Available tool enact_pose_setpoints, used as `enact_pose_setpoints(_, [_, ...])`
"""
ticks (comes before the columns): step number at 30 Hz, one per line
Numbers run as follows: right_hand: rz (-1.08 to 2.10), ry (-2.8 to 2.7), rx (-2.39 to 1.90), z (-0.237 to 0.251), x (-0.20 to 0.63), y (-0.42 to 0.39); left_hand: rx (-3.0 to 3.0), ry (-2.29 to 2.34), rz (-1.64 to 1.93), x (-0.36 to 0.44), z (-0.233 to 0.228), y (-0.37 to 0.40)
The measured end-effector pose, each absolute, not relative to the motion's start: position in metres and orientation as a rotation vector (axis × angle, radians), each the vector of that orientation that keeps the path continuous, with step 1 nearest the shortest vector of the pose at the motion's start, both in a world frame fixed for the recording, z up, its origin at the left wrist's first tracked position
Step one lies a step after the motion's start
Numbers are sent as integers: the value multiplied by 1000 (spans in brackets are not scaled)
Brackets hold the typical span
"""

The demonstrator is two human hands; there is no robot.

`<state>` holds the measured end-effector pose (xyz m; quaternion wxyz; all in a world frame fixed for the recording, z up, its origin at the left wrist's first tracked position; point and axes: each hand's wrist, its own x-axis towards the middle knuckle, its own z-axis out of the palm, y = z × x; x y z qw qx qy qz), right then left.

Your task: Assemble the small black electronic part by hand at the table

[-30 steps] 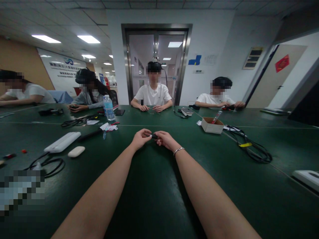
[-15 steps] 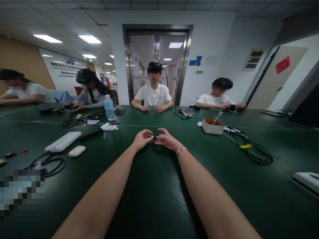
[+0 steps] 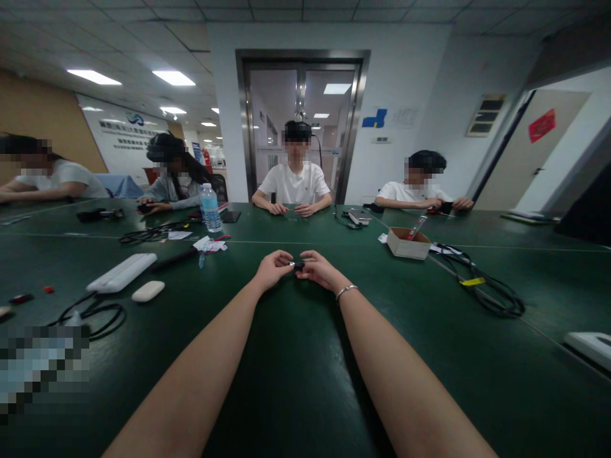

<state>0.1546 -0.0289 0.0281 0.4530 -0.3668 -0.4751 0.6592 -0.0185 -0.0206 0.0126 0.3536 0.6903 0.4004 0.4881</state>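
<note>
Between my two hands, just above the green tabletop (image 3: pixel 296 356), is a small black object with a shiny silver left end (image 3: pixel 298 265). It is too small to tell its exact kind. The fingers of my left hand (image 3: pixel 273 268) pinch the silver end. My right hand (image 3: pixel 321 270), with a silver bracelet (image 3: pixel 346 291) at the wrist, is closed round the black end. Part of the object is hidden behind the right fingers.
To the left lie a white power bank (image 3: pixel 123 272), a white rounded case (image 3: pixel 147 291) and black cables. Farther back stands a water bottle (image 3: pixel 210 210). A small cardboard box (image 3: pixel 408 244) and a coiled cable (image 3: pixel 496 296) are at right. Several people sit around the table.
The right fingers have shifted slightly, and more of the small black object shows between the hands. At the far left, a co-worker's hand has moved over a dark item.
</note>
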Motion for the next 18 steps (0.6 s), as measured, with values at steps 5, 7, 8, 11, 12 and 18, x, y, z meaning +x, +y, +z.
enact_pose_setpoints(5, [1640,-1168,-874,27,155,-29,1783,1052,1264,-18,13,-22])
enact_pose_setpoints(7, [1635,-1186,-873,26,155,-28,1780,1042,1257,-18,13,-21])
enact_pose_setpoints(8, [1632,-1188,-859,26,156,-28,1777,1042,1252,-19,12,-21])
enact_pose_setpoints(11, [1624,-1188,-813,24,157,-28,1759,1062,1209,-18,12,-20])
enact_pose_setpoints(12, [1629,-1198,-808,24,157,-28,1746,1061,1187,-18,12,-20])
enact_pose_setpoints(18, [1638,-1256,-788,22,159,-27,1663,1013,1083,-16,13,-19])
